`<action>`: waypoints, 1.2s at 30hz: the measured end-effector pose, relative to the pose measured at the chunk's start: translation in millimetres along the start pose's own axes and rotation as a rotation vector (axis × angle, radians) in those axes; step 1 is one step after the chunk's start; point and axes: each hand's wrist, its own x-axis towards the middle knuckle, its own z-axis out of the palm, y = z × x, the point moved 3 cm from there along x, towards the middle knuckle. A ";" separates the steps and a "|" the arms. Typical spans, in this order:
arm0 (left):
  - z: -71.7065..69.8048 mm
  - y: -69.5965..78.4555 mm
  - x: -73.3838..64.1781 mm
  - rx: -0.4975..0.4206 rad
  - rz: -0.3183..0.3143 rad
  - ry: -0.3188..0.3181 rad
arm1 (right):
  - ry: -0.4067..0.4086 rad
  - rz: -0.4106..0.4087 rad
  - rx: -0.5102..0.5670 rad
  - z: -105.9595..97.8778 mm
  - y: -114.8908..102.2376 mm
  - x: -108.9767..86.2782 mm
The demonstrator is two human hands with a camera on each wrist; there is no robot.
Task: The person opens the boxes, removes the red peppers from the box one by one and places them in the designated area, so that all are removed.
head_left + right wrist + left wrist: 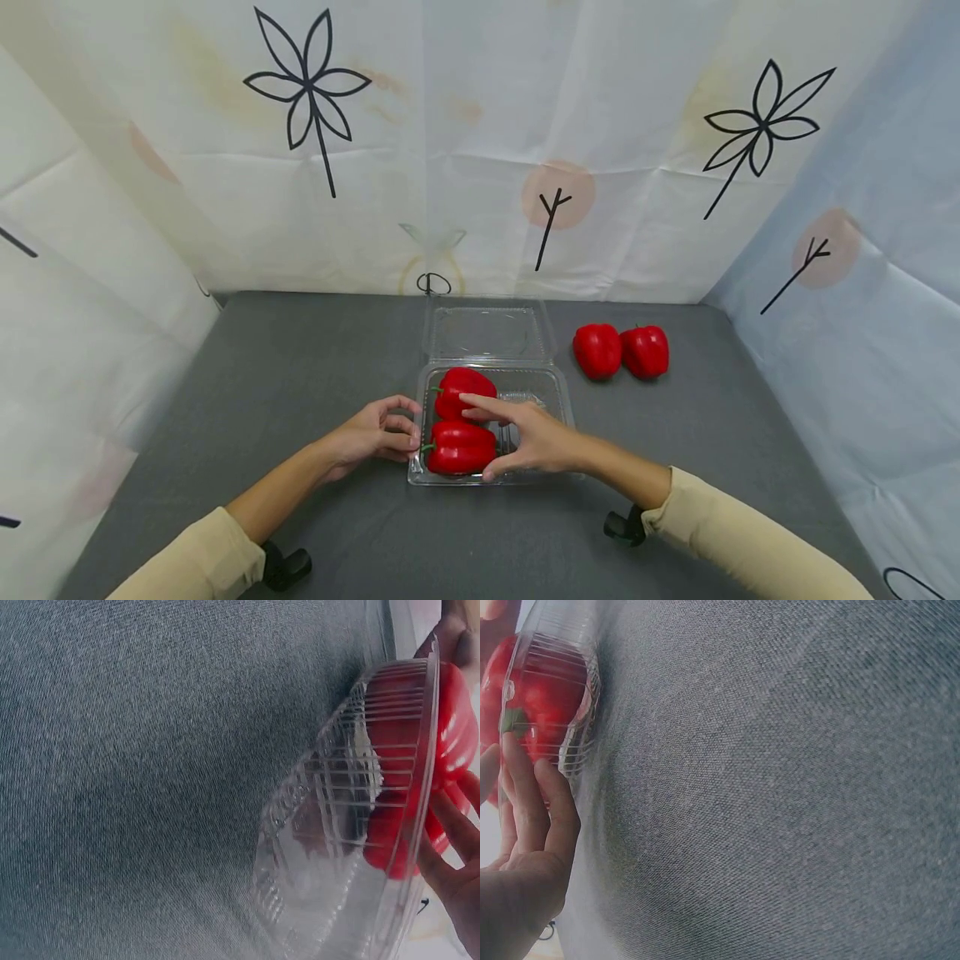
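Note:
A clear plastic clamshell container (561,392) lies on the grey cloth with its lid (491,329) folded back. Two red bell peppers are in its left half: a front pepper (459,450) and a back pepper (465,385), both with green stems to the left. My left hand (378,433) is at the container's left rim, its fingers loosely bent against the outer wall, as the left wrist view shows. Above the peppers' right ends my right hand (536,437) spreads its thumb and fingers. Its fingertips (442,799) appear to touch the peppers; exact contact is partly hidden.
Two more red bell peppers, a left one (597,352) and a right one (646,351), stand side by side on the cloth, right of the lid. A patterned white curtain (480,150) closes off the back and sides of the grey-covered table (315,358).

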 end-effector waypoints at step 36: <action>-0.2 -1.0 0.3 -0.006 0.014 -0.008 | -0.065 0.018 -0.109 8.9 1.9 7.3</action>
